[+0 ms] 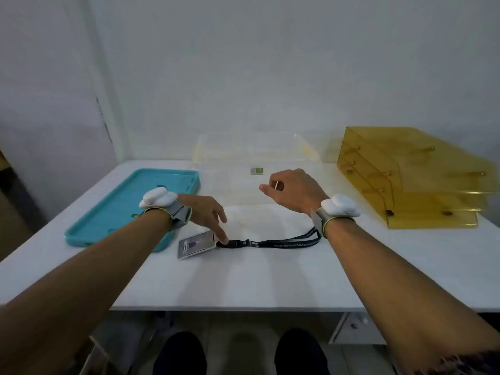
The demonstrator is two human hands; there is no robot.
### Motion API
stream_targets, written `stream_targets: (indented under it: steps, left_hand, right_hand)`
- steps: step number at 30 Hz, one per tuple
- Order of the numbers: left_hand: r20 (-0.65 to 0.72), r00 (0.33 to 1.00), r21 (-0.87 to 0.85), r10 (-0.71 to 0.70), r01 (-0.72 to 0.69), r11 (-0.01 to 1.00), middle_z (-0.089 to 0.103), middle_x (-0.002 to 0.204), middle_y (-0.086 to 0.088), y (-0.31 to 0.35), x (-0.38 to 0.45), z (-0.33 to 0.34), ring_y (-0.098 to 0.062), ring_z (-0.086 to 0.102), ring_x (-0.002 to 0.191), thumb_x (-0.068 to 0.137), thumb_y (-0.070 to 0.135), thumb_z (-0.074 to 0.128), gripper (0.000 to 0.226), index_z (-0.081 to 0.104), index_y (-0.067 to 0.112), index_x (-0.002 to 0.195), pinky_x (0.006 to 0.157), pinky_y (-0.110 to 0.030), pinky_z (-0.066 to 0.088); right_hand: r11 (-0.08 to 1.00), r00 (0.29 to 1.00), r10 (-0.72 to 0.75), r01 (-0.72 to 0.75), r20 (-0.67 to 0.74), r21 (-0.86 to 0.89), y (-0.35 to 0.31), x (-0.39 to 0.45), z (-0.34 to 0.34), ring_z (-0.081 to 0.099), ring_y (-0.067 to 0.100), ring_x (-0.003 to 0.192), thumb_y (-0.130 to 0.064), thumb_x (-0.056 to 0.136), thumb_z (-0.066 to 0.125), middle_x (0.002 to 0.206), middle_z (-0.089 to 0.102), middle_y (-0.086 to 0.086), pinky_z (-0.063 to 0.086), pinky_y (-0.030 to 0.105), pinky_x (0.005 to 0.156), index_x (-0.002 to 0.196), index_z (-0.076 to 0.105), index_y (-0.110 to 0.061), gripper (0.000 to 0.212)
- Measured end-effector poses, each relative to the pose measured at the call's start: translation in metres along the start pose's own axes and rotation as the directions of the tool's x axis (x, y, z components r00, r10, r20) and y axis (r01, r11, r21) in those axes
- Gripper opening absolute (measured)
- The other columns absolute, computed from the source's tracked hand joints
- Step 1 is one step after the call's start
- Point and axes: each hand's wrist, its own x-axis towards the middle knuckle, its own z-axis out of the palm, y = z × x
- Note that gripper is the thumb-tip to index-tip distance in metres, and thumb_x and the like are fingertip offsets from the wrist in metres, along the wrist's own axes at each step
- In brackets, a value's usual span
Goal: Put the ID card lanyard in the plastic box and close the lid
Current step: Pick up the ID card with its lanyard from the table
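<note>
Left hand [207, 212] open, fingertip touching lanyard [270, 242] clip beside ID card [196, 244]. Right hand [292, 189] loosely curled, empty, near clear plastic box [254, 169].

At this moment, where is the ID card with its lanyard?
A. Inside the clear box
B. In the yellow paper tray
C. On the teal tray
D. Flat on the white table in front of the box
D: the ID card and lanyard lie on the table, nearer than the clear box, with the left hand fingertips at the clip.
</note>
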Motion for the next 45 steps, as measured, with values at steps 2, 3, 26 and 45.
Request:
stream_targets:
  steps: [2, 3, 26, 45]
  left_hand:
    - [0.041, 0.999, 0.038, -0.034, 0.032, 0.999, 0.062, 0.119, 0.012, -0.002, -0.002, 0.0, -0.013, 0.058, 0.113, 0.062, 0.064, 0.081, 0.077, 0.061, 0.03, 0.128, 0.102, -0.029, 0.047]
    - [0.061, 0.997, 0.038, -0.046, 0.044, 0.998, 0.061, 0.118, 0.011, -0.005, -0.001, 0.003, -0.014, 0.058, 0.113, 0.061, 0.064, 0.082, 0.077, 0.063, 0.03, 0.127, 0.101, -0.03, 0.048]
    - [-0.075, 0.978, -0.661, 0.193, -0.194, 0.724, 0.073, 0.09, -0.003, -0.011, 0.001, -0.044, -0.015, 0.066, 0.088, 0.08, 0.011, 0.079, 0.013, 0.071, 0.016, 0.09, 0.08, -0.03, 0.054]
    - [-0.468, 0.883, -0.884, -0.026, -0.468, 0.01, 0.068, 0.096, -0.003, 0.004, 0.017, -0.081, -0.014, 0.06, 0.089, 0.083, 0.018, 0.078, 0.011, 0.067, 0.018, 0.083, 0.075, -0.023, 0.046]
  right_hand:
    - [1.0, 0.997, 0.022, -0.022, 0.067, 0.003, -0.003, -0.001, 0.003, 0.058, 0.016, 0.081, -0.064, 0.087, 0.052, 0.078, 0.064, -0.01, 0.052, 0.033, 0.073, 0.074, 0.067, -0.025, 0.043]
    - [1.0, 0.996, 0.022, -0.023, 0.088, 0.005, -0.004, -0.001, 0.006, 0.058, 0.016, 0.081, -0.064, 0.087, 0.053, 0.077, 0.063, -0.01, 0.053, 0.034, 0.074, 0.073, 0.067, -0.025, 0.044]
    - [0.741, 0.802, 0.014, -0.41, 0.598, 0.533, -0.021, 0.017, 0.005, 0.076, 0.021, 0.098, -0.015, 0.091, 0.061, 0.119, 0.072, 0.006, 0.056, 0.03, 0.071, 0.113, 0.075, -0.021, 0.026]
    - [0.135, 0.877, 0.048, -0.479, 0.478, 0.867, -0.027, 0.026, -0.011, 0.068, 0.03, 0.117, -0.04, 0.102, 0.041, 0.122, 0.072, 0.011, 0.041, 0.048, 0.11, 0.127, 0.064, -0.011, 0.044]
